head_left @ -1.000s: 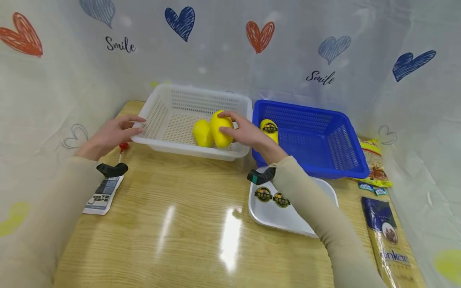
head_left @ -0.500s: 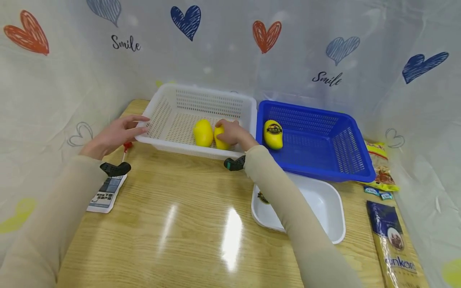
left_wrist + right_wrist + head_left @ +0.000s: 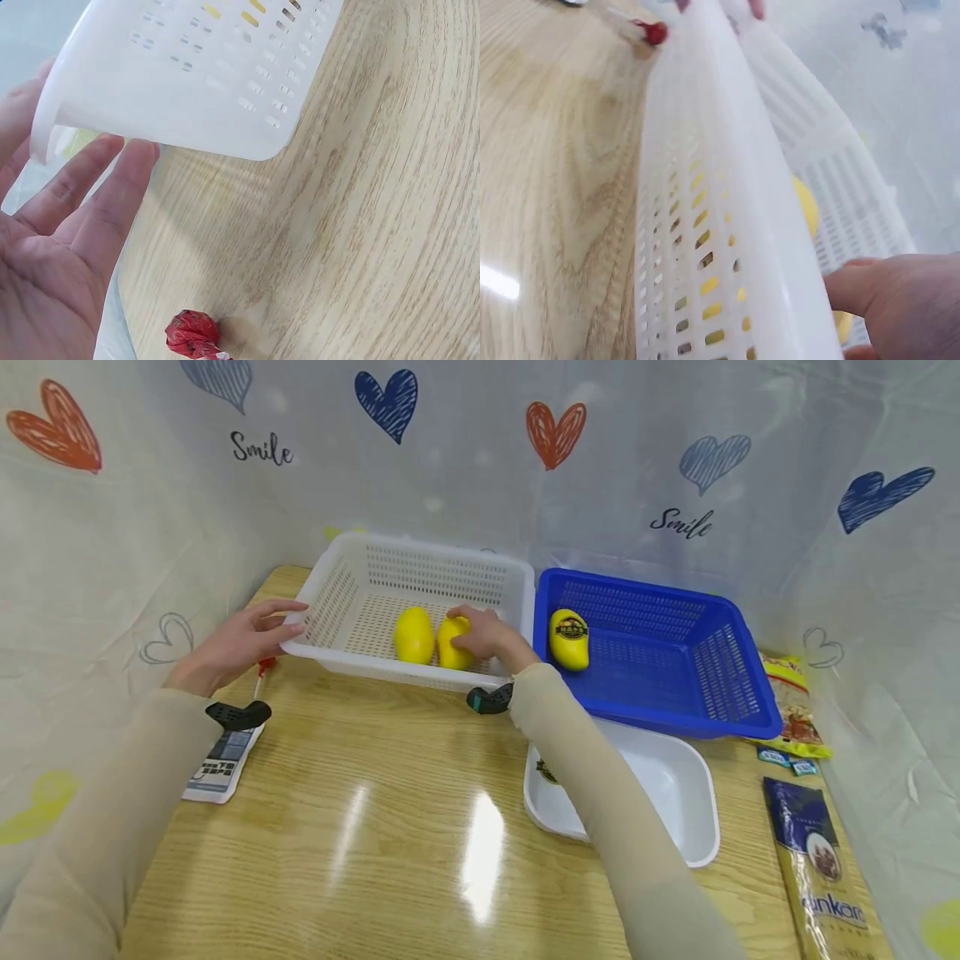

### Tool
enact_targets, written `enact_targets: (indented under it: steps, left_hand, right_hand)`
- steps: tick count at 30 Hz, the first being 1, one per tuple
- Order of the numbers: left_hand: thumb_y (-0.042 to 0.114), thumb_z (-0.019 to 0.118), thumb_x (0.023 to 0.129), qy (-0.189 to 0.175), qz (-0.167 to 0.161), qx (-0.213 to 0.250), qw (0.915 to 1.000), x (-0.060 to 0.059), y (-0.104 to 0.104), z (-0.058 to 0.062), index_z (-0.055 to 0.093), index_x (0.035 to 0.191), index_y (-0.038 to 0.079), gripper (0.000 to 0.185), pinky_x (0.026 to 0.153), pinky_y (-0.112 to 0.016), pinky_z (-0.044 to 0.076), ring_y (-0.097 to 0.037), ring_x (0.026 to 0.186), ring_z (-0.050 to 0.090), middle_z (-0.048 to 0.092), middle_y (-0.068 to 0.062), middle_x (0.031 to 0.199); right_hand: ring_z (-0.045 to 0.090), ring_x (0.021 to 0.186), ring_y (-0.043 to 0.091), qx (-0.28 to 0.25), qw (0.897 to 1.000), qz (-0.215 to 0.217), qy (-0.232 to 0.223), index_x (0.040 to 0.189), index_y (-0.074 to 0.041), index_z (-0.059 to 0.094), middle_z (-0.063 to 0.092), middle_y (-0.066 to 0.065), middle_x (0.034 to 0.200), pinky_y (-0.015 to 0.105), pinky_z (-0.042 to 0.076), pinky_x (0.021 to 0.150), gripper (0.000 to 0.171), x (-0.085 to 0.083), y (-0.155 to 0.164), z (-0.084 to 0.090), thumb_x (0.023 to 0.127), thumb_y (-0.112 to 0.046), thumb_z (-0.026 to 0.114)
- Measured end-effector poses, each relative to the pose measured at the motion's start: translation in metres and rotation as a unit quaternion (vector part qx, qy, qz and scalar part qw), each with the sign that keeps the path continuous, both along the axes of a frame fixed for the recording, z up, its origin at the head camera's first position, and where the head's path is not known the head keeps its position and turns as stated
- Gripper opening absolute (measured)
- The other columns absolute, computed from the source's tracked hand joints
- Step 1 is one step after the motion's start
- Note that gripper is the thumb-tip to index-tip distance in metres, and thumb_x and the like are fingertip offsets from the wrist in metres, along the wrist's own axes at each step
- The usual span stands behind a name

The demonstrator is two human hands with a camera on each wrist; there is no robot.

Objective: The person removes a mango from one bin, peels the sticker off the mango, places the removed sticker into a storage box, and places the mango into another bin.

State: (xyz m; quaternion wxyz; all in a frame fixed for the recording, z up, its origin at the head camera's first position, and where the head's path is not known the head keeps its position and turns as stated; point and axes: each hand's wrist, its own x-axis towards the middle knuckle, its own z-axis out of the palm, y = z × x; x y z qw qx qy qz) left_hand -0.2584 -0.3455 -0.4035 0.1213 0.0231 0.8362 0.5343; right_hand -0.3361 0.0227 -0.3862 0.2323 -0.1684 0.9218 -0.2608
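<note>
A white slotted basket [image 3: 442, 552] stands at the back of the table. My left hand [image 3: 238, 639] grips its left rim; in the left wrist view, the fingers of this hand [image 3: 67, 240] lie under the lip of the basket [image 3: 150, 82]. Inside, my right hand [image 3: 486, 633] holds a yellow mango [image 3: 452, 647] low near the front right, fingers and thumb around it. Just left of it lies a second mango [image 3: 414, 635]. The right wrist view shows my right hand [image 3: 919, 300] past the rim [image 3: 757, 202], which hides most of the fruit.
Right beside it sits a blue basket [image 3: 738, 652] with one labelled mango [image 3: 568, 647]. In front is a white tray [image 3: 701, 827] with a round label, partly under my right arm. Snack packs [image 3: 817, 860] line the right edge; a red lollipop [image 3: 191, 334] lies left.
My right hand has lowered its mango inside the white basket and shifted left. The neighbouring mango has moved slightly left. My left hand keeps its grip on the rim.
</note>
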Motion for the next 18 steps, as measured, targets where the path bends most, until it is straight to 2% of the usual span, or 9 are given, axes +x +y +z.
enact_targets:
  steps: [3,6,10,14,18]
  left_hand:
    - [0.04,0.055,0.099,0.002,-0.001,-0.003,1.0,-0.001,0.001,-0.002,0.036,0.149,0.016,0.059,0.086,-0.028,0.053,-0.007,0.101,0.06,0.047,-0.017,0.138]
    - [0.041,0.053,0.099,0.003,-0.002,-0.002,1.0,0.0,0.0,-0.001,0.036,0.149,0.016,0.058,0.084,-0.027,0.053,-0.007,0.101,0.058,0.045,-0.016,0.139]
    - [0.042,0.052,0.099,0.0,-0.004,-0.007,1.0,0.0,-0.001,-0.002,0.035,0.149,0.018,0.058,0.081,-0.028,0.052,-0.006,0.102,0.057,0.043,-0.016,0.142]
    - [0.041,0.051,0.1,-0.004,-0.006,0.002,1.0,0.002,-0.001,-0.003,0.034,0.15,0.018,0.058,0.08,-0.028,0.051,-0.005,0.103,0.057,0.042,-0.015,0.143]
    - [0.04,0.05,0.101,-0.006,-0.012,0.014,0.9998,0.002,0.001,-0.003,0.032,0.151,0.018,0.058,0.081,-0.027,0.051,-0.005,0.104,0.056,0.042,-0.011,0.14]
  right_hand:
    - [0.026,0.141,0.031,0.016,0.996,0.032,0.079,0.15,-0.021,0.038,0.035,0.011,0.153,0.045,0.034,0.11,0.05,0.011,0.009,0.01,0.102,-0.023,0.049]
    - [0.041,0.13,0.03,-0.022,0.991,0.044,0.122,0.15,-0.02,0.04,0.037,0.014,0.148,0.044,0.042,0.102,0.048,0.028,0.027,0.026,0.103,-0.023,0.049]
    - [0.054,0.119,0.031,-0.083,0.984,0.04,0.153,0.146,-0.017,0.045,0.041,0.015,0.142,0.043,0.049,0.094,0.044,0.051,0.067,0.044,0.102,-0.021,0.05]
    - [0.057,0.119,0.031,-0.114,0.98,-0.019,0.161,0.142,-0.013,0.049,0.046,0.016,0.138,0.045,0.049,0.095,0.042,0.06,0.117,0.049,0.101,-0.021,0.054]
    - [0.051,0.125,0.032,-0.122,0.977,-0.11,0.134,0.142,-0.014,0.048,0.046,0.014,0.142,0.051,0.045,0.099,0.043,0.052,0.165,0.042,0.101,-0.026,0.055]
